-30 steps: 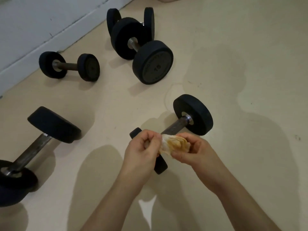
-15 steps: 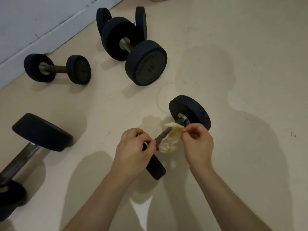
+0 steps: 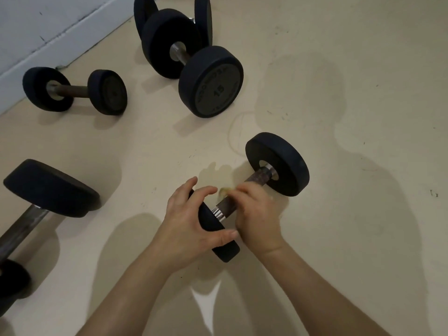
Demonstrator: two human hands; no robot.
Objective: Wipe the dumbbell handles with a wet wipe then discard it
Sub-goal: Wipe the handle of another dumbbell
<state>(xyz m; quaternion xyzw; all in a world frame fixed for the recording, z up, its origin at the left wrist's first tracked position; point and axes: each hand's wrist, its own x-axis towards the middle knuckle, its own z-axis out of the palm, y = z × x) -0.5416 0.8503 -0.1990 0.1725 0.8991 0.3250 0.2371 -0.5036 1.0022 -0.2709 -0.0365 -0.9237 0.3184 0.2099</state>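
Observation:
A small black dumbbell lies on the beige floor in front of me, its rusty handle running from lower left to upper right. My left hand grips the near weight plate, thumb and fingers around its rim. My right hand is closed over the middle of the handle, pressing a stained yellowish wet wipe against it. Only a small edge of the wipe shows past my fingers.
Other black dumbbells lie around: a small one at the left by the white baseboard, two large ones at the top centre, and a long one at the left edge. Bare floor extends to the right.
My hands held the wipe between them above the dumbbell. My left hand has dropped onto the near plate, and my right hand has brought the wipe down onto the handle.

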